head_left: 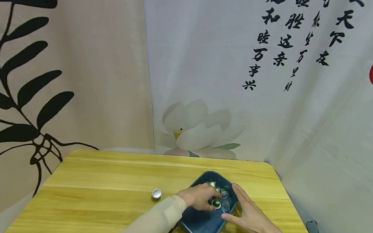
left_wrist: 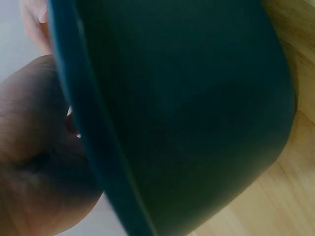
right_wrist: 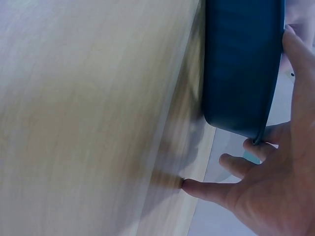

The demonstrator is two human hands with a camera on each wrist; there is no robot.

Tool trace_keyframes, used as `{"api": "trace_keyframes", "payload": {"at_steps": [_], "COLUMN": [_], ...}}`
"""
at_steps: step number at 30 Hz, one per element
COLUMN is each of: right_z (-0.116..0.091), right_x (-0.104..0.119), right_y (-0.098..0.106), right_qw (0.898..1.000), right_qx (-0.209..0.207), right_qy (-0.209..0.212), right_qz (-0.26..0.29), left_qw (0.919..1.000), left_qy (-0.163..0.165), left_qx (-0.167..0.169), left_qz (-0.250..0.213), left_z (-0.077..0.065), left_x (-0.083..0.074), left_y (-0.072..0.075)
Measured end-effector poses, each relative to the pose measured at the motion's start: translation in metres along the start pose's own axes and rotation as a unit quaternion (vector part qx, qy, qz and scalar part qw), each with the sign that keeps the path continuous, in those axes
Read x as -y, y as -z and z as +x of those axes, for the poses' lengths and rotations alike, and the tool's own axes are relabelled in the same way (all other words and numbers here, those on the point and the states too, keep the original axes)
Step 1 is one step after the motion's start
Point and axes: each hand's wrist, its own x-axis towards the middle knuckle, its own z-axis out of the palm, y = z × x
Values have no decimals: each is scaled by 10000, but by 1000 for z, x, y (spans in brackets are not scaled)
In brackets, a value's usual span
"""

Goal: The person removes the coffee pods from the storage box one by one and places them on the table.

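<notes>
A dark blue rectangular plastic basin [head_left: 201, 225] stands on the wooden table. Toward its far right part lie several small round pieces with silver rims, some green inside, such as this small round piece [head_left: 226, 206]. My left hand [head_left: 201, 196] reaches over the left side into the basin, fingers bent down beside these pieces; whether it pinches one is hidden. In the left wrist view, the basin wall [left_wrist: 197, 113] covers its fingertips. My right hand [head_left: 248, 213] touches the right rim with spread, fairly straight fingers and thumb.
A lone silver-topped round piece [head_left: 156, 194] sits on the wooden table [head_left: 107, 183], left of the basin. Behind the table hangs a printed cloth [head_left: 203, 77] with a flower and dark writing.
</notes>
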Motion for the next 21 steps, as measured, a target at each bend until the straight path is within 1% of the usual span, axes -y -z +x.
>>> {"api": "trace_keyframes", "payload": {"at_steps": [6, 12, 17, 21], "right_z": [0, -1, 0, 1], "right_x": [2, 2, 1, 0], "right_y": [0, 0, -1, -1], "right_qw": [10000, 10000, 9999, 10000], "right_qx": [35, -35, -71, -32], "right_qy": [-37, 21, 34, 5], "right_qz": [41, -19, -86, -49], "left_qw": [9998, 9995, 9994, 9996], "left_qy": [-22, 43, 65, 111], "left_qx": [172, 297, 265, 228], "left_qz": [91, 133, 229, 95], "left_z": [2, 1, 0, -3], "left_x": [-2, -3, -3, -3], "left_y": [-2, -4, -3, -1]}}
